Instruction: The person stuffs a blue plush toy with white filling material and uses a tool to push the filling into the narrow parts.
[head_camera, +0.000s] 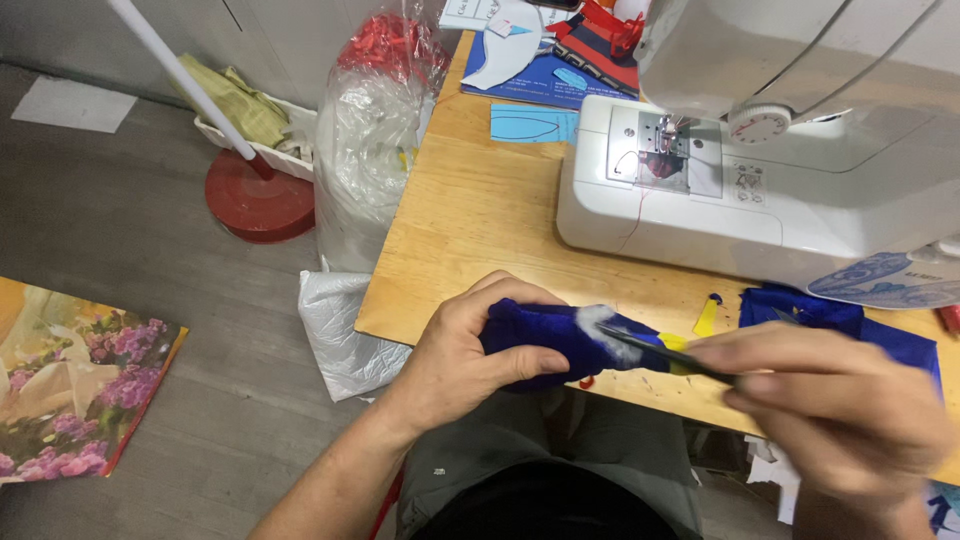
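Note:
My left hand (468, 345) grips a small dark blue fabric piece (548, 340) at the near edge of the wooden table (470, 210). White stuffing (597, 317) shows at the piece's open end. In my right hand (835, 400), blurred, is a thin dark stick-like tool (660, 356), whose tip points into the stuffing. Its exact kind is hard to tell. A yellow bit shows beside the tool.
A white sewing machine (760, 190) with red thread fills the table's far right. More blue fabric (840, 320) lies beside it. Blue paper patterns (535, 125) lie at the back. A plastic bag (375, 130), red stand base (258, 205) and floral picture (80, 375) are on the floor at left.

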